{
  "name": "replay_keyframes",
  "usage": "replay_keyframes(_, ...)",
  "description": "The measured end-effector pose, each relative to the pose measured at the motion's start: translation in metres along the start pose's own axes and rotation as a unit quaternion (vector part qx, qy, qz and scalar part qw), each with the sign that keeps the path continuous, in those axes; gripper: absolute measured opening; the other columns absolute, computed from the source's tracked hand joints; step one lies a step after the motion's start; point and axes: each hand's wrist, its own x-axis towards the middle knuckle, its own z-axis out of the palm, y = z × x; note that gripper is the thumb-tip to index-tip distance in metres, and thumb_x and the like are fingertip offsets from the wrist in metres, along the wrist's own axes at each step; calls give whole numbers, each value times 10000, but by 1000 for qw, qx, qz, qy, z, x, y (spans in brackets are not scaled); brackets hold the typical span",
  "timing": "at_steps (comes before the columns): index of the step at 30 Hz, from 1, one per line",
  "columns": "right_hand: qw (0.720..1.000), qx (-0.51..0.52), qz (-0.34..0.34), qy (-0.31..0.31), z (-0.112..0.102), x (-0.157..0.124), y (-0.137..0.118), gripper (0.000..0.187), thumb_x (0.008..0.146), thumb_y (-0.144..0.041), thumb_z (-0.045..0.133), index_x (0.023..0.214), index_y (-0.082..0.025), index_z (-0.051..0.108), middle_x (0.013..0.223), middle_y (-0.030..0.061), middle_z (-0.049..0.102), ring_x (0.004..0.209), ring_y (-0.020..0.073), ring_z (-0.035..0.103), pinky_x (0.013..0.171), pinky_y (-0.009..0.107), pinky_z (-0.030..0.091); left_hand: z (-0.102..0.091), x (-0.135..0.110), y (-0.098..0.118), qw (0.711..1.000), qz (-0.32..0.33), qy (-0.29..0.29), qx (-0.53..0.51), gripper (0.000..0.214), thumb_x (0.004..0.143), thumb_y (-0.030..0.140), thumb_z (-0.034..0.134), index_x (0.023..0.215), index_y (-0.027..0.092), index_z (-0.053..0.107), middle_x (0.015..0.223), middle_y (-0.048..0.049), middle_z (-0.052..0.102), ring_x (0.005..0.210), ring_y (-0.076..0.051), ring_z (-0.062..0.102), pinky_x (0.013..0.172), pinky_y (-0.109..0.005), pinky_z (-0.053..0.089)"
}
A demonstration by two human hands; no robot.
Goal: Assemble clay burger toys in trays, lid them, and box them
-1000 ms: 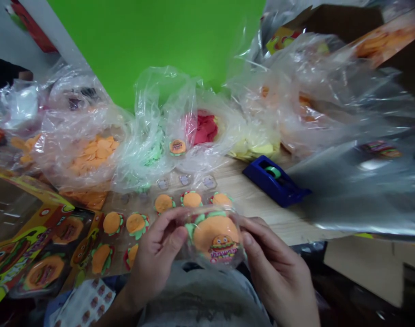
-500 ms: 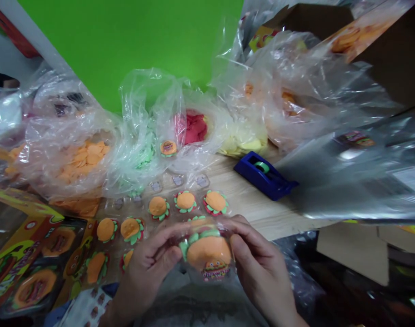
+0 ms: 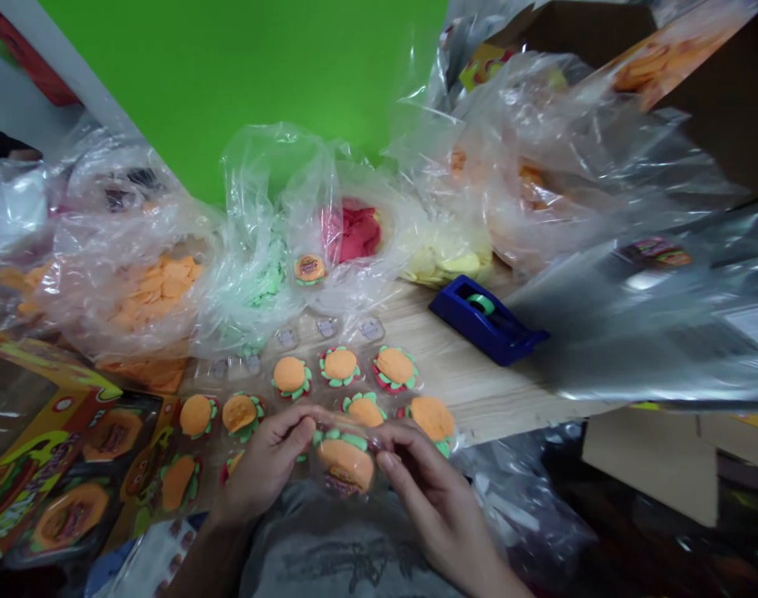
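Over the near side of the table (image 3: pixel 503 407), the right hand (image 3: pixel 432 486) and left hand (image 3: pixel 265 457) pinch a pack (image 3: pixel 344 467) (one at each side); inside is a burger (image 3: pixel 349 455), its sticker (image 3: pixel 342 482) seemingly lettered but blurred.

Looks like a packing workshop: bags (image 3: pixel 92 253) of loose pieces (image 3: pixel 167 286), tape dispenser (image 3: pixel 496 334), cartons (image 3: pixel 656 469)

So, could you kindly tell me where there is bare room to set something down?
Bare wood shows between the burgers, tape dispenser and grey plastic. Clear bags crowd the back; burgers and a printed box crowd the left.
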Motion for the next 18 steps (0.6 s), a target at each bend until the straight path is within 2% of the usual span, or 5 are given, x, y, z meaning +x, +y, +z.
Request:
replay_keyframes(5, 996, 12, 41, -74, 2, -13, 27, 88, 832, -255, 516, 808, -197, 578, 749, 22, 584, 714, 137, 569, 658, 222, 468, -14, 3, 7, 990, 1, -89, 108, 291, 870, 388, 506, 872, 184, 715, 918, -52, 707, 897, -188, 615, 840, -275, 450)
replay_keyframes(10, 985, 51, 85, -142, 13, -36, 68, 95, 652, -189, 552, 724, -209, 493, 660, -24, 477, 605, 111, 447, 554, 211, 391, -3, -1, 20, 961, -29, -218, 171, 238, 871, 326, 502, 867, 218, 714, 884, -27, 720, 865, -171, 627, 798, -249, 444)
replay_keyframes(12, 983, 52, 100, -148, 13, -40, 75, 155, 571, -154, 535, 649, -216, 416, 619, -45, 420, 568, 100, 385, 517, 207, 342, 4, -6, 14, 962, -35, -193, 189, 196, 840, 330, 545, 835, 205, 695, 838, -19, 699, 809, -162, 610, 741, -236, 439)
replay_keyframes(14, 978, 53, 122, -162, 10, -41, 75, 195, 520, -126, 507, 606, -218, 359, 594, -57, 375, 554, 95, 339, 502, 204, 305, 6, -13, 2, 970, -31, -134, 201, 166, 808, 325, 577, 811, 187, 668, 812, -18, 665, 780, -158, 584, 709, -233, 428)
replay_keyframes(18, 969, 70, 158, -177, 4, -40, 74, 213, 499, -106, 480, 601, -219, 331, 595, -62, 356, 555, 91, 316, 499, 201, 268, 2, -26, -27, 983, -31, -73, 164, 227, 831, 340, 508, 896, 171, 644, 870, -44, 650, 840, -178, 579, 762, -265, 436)
